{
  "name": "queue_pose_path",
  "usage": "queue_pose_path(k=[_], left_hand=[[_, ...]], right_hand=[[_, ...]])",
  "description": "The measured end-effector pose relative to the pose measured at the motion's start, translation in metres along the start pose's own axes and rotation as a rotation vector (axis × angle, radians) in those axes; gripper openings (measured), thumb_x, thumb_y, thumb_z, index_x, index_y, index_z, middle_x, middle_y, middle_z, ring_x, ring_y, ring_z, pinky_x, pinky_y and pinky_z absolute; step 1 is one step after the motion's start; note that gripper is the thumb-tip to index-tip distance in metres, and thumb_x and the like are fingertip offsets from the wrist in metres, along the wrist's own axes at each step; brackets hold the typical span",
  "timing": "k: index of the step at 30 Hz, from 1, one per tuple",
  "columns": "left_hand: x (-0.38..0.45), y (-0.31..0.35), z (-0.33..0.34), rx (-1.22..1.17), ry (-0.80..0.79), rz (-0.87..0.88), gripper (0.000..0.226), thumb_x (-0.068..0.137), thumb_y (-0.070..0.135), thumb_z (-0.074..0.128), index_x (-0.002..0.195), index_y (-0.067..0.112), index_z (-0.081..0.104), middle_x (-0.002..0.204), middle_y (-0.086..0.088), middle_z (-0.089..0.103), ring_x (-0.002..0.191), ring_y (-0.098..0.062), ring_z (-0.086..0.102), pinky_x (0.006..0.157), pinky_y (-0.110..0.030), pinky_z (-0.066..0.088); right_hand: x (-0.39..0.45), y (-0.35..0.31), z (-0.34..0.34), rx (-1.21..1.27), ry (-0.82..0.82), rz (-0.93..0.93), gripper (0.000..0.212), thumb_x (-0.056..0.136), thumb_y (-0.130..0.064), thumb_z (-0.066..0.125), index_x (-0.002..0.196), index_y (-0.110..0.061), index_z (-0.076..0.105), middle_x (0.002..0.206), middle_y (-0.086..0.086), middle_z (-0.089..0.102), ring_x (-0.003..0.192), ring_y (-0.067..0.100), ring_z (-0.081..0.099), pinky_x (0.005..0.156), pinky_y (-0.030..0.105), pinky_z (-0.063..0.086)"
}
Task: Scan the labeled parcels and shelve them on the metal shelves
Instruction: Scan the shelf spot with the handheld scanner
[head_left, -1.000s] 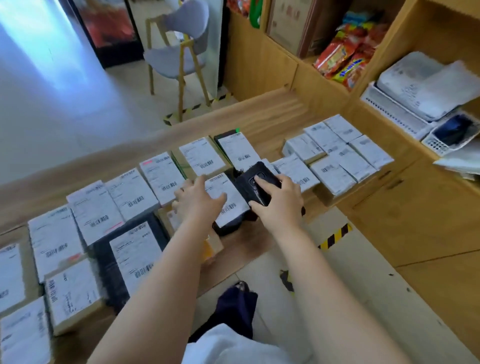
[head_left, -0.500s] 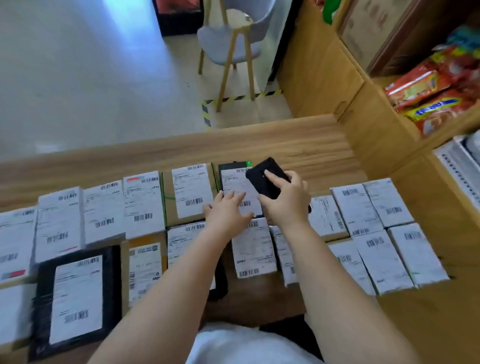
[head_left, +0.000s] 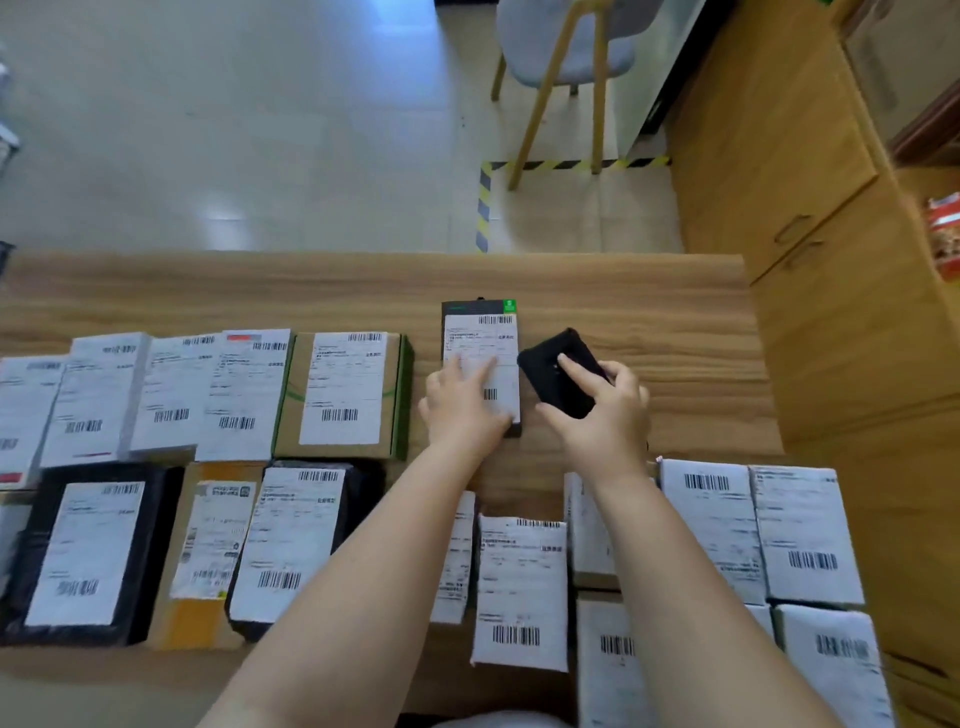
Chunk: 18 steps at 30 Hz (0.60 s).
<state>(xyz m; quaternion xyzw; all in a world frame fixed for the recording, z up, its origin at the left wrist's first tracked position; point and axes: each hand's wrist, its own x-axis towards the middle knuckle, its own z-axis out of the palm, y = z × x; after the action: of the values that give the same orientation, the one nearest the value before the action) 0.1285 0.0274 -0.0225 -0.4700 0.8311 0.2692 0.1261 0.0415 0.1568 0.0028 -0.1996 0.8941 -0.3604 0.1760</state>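
Many parcels with white barcode labels lie flat on a long wooden counter (head_left: 649, 301). A slim black parcel (head_left: 480, 332) with a green corner mark lies at the far middle. My left hand (head_left: 462, 405) rests flat on its label, fingers spread. Just to its right, my right hand (head_left: 602, 415) grips a black handheld scanner (head_left: 558, 371), with the index finger on top of it and the device angled toward the black parcel. A brown box with green tape (head_left: 343, 395) sits left of it. No metal shelves are in view.
More labelled parcels fill the near row: a black bag (head_left: 83, 551) at left, white boxes (head_left: 800, 535) at right. Wooden cabinets (head_left: 810, 208) stand on the right. A chair (head_left: 566, 62) and yellow-black floor tape (head_left: 483, 208) lie beyond the counter.
My view has tilted down and nearer the counter. Both hands moved from the near-row parcel to the slim black parcel at the far side; the scanner stays in my right hand.
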Motion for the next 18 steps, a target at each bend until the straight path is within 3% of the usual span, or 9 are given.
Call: queue_pose_path(k=[2, 4, 5, 8, 11, 13, 15, 18], left_hand=[[0.007, -0.003, 0.002, -0.240, 0.106, -0.181, 0.110, 0.072, 0.046, 0.084, 0.157, 0.032, 0.016, 0.161, -0.009, 0.017, 0.145, -0.031, 0.018, 0.115, -0.046, 0.027], [0.012, -0.004, 0.004, -0.328, 0.055, -0.345, 0.128, 0.064, 0.057, 0.087, 0.158, 0.019, 0.011, 0.160, -0.012, 0.019, 0.146, -0.031, 0.017, 0.115, -0.046, 0.029], [0.014, -0.003, 0.005, -0.307, 0.023, -0.386, 0.128, 0.061, 0.063, 0.086, 0.156, 0.015, 0.016, 0.158, -0.013, 0.023, 0.144, -0.031, 0.020, 0.113, -0.045, 0.031], [0.018, 0.003, 0.010, -0.273, 0.014, -0.378, 0.112, 0.058, 0.069, 0.084, 0.142, 0.011, 0.037, 0.146, -0.011, 0.037, 0.137, -0.030, 0.031, 0.108, -0.044, 0.037], [0.019, 0.009, 0.014, -0.373, 0.055, -0.295, 0.096, 0.058, 0.055, 0.091, 0.128, 0.014, 0.038, 0.136, -0.009, 0.050, 0.130, -0.031, 0.046, 0.105, -0.044, 0.044], [0.021, 0.008, 0.008, -0.533, 0.045, -0.263, 0.074, 0.066, 0.041, 0.089, 0.115, 0.019, 0.037, 0.125, -0.006, 0.060, 0.114, -0.026, 0.060, 0.092, -0.043, 0.054], [0.023, 0.003, -0.008, -0.703, 0.002, -0.273, 0.054, 0.079, 0.029, 0.080, 0.115, 0.019, 0.041, 0.118, -0.003, 0.064, 0.098, -0.020, 0.066, 0.082, -0.039, 0.059], [0.024, -0.014, -0.032, -0.910, -0.159, -0.318, 0.053, 0.084, 0.018, 0.077, 0.129, 0.014, 0.050, 0.117, -0.003, 0.066, 0.098, -0.021, 0.068, 0.084, -0.040, 0.059]], right_hand=[[0.003, 0.004, -0.003, 0.004, -0.001, 0.013, 0.056, 0.074, -0.033, 0.082, 0.127, -0.039, 0.063, 0.137, 0.000, 0.046, 0.123, 0.022, 0.037, 0.107, 0.040, 0.035], [0.004, 0.007, -0.005, -0.002, 0.006, 0.015, 0.056, 0.074, -0.034, 0.082, 0.127, -0.041, 0.062, 0.138, -0.001, 0.045, 0.124, 0.022, 0.037, 0.106, 0.041, 0.036], [0.003, 0.008, -0.006, 0.001, 0.012, 0.015, 0.056, 0.074, -0.034, 0.082, 0.126, -0.041, 0.062, 0.138, -0.002, 0.045, 0.124, 0.022, 0.037, 0.106, 0.041, 0.037], [0.002, 0.008, -0.007, 0.012, 0.022, 0.016, 0.056, 0.074, -0.033, 0.082, 0.126, -0.040, 0.063, 0.136, -0.001, 0.047, 0.122, 0.023, 0.038, 0.105, 0.040, 0.037], [-0.001, 0.005, -0.006, 0.007, 0.030, 0.027, 0.056, 0.074, -0.031, 0.082, 0.126, -0.039, 0.063, 0.135, 0.000, 0.047, 0.121, 0.024, 0.038, 0.105, 0.039, 0.037], [-0.003, 0.000, -0.006, 0.011, 0.028, 0.031, 0.056, 0.074, -0.030, 0.082, 0.126, -0.039, 0.063, 0.134, -0.001, 0.047, 0.121, 0.024, 0.038, 0.105, 0.038, 0.036], [-0.005, -0.006, -0.009, 0.019, 0.015, 0.044, 0.056, 0.074, -0.030, 0.081, 0.126, -0.040, 0.063, 0.132, -0.003, 0.046, 0.120, 0.021, 0.038, 0.105, 0.035, 0.035], [-0.005, -0.018, -0.014, 0.004, -0.004, 0.051, 0.056, 0.074, -0.031, 0.081, 0.126, -0.041, 0.062, 0.130, -0.003, 0.046, 0.118, 0.020, 0.037, 0.101, 0.030, 0.033]])
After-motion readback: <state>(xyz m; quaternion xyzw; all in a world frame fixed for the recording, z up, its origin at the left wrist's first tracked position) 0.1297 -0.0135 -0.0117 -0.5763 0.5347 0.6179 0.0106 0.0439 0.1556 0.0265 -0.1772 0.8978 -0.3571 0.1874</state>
